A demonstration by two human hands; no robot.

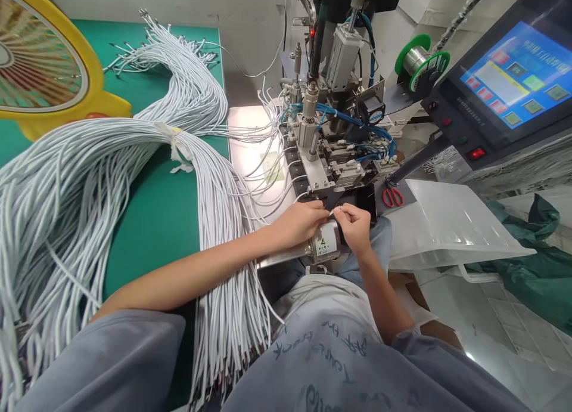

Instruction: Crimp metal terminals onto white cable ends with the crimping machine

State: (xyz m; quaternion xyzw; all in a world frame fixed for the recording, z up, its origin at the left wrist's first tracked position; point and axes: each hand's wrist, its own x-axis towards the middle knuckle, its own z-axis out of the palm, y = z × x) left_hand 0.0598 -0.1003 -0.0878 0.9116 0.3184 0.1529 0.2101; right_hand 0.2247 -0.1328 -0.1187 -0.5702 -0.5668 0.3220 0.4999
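Both of my hands meet in front of the soldering machine (313,161), just above a metal motor with a white label (325,242). My left hand (300,222) is closed with its fingertips pinching a white cable (331,213). Close against it, my right hand (354,226) pinches the end of the same cable between thumb and fingers. The very tip of the cable is hidden by the fingers. Beside my left forearm hangs a thick bundle of white cables (218,197), tied with a pale strip. Several single cables run from the bundle to the machine's edge.
A yellow fan (96,72) stands on the green table (152,221) at the left. At the right are a control screen (521,81), a solder wire spool (417,63), red-handled scissors (392,197) and a translucent plastic bin (451,221). More cables lie at the table's back.
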